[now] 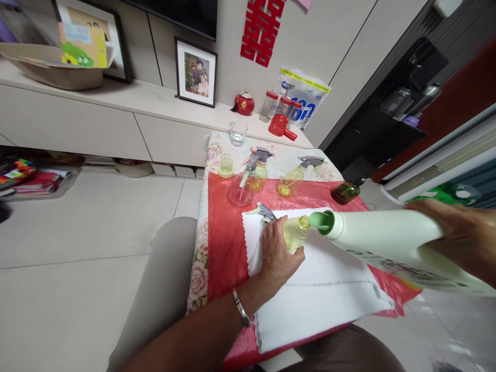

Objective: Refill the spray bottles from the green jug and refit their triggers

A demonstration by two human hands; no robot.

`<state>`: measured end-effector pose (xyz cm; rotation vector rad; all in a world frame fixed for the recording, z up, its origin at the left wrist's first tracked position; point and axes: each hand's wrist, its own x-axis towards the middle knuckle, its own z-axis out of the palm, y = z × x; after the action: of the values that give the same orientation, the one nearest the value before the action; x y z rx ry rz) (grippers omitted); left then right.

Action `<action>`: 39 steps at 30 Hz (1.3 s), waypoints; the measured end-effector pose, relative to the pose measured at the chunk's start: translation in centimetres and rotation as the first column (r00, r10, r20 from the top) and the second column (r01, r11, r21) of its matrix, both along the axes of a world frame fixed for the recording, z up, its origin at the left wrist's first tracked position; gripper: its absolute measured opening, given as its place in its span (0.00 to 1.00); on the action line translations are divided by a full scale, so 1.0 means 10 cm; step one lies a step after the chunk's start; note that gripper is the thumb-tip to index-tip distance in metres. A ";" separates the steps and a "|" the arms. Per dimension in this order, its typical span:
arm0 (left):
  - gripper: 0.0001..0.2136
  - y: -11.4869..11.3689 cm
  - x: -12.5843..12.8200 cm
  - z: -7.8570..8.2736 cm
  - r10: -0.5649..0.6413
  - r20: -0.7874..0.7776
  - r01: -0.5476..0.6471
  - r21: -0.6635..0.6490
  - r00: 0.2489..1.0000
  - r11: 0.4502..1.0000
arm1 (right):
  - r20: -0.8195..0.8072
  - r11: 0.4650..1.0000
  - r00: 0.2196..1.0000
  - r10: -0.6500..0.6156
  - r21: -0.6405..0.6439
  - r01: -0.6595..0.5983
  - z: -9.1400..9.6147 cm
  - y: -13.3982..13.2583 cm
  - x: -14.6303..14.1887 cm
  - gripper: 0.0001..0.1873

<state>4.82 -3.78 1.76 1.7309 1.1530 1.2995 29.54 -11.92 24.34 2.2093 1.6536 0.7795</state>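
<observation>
1. Jug [391, 243]: a big, smooth, pale green plastic container with a printed label. It is tipped almost flat across the right of your view. Its rounded green spout [322, 221] sits right at the mouth of the small bottle [295, 233].
2. White cloth [321, 294]: a soft rectangle with a zigzag-cut edge, spread over a shiny red plastic sheet [225, 237]. The sheet covers a floral tablecloth [199, 279].
3. Your right hand [461, 232] is clamped over the upper back of the jug and carries it in the air. You cannot see the fingertips.
4. Your left hand [277, 253] rests on the cloth, fingers curled closed around the small bottle. A thin metal bangle [242, 307] circles that wrist.
5. Small bottle: clear plastic, rounded, holding yellowish liquid. It stands on the cloth with its neck open, leaning toward the spout.
6. Spray bottles wait farther back on the red sheet: one clear pink [242, 188], two yellow [260, 170] [292, 181], all with grey trigger heads. A dark green bottle [346, 191] lies to their right.
7. Loose grey trigger head [265, 212]: it lies on the cloth just behind your left hand.
</observation>
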 end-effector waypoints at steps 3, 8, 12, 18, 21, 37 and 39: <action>0.35 0.00 0.00 0.00 0.000 -0.002 0.000 0.012 1.000 1.000 | 0.002 1.000 1.000 -0.008 -0.013 0.008 0.03 0.00 0.00 0.24; 0.36 0.01 0.00 -0.02 0.001 0.000 -0.001 0.015 1.000 1.000 | 0.013 1.000 0.999 0.031 -0.003 -0.031 0.03 -0.01 0.02 0.23; 0.36 0.02 0.01 -0.01 -0.003 0.002 0.003 0.001 1.000 1.000 | 0.034 0.998 0.998 0.058 -0.009 -0.058 0.01 -0.02 0.06 0.24; 0.36 0.00 0.00 -0.02 -0.005 0.003 0.005 0.012 1.000 1.000 | 0.061 0.997 0.995 0.076 -0.018 -0.075 0.02 -0.02 0.11 0.25; 0.35 0.00 0.00 -0.01 -0.004 -0.003 0.004 0.008 1.000 1.000 | 0.056 0.998 0.996 0.066 -0.029 -0.064 0.04 -0.01 0.09 0.25; 0.34 0.01 0.00 0.00 0.004 -0.023 -0.004 0.031 1.000 1.000 | 0.098 0.994 0.990 0.102 -0.042 -0.098 0.05 -0.01 0.06 0.23; 0.35 0.01 0.00 0.00 0.012 -0.025 -0.011 0.035 1.000 0.999 | 0.113 0.994 0.988 0.105 -0.040 -0.101 0.04 -0.01 0.06 0.23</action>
<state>4.86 -3.71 1.75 1.7725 1.1620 1.3153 30.17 -12.05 24.77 2.0290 1.7226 0.8814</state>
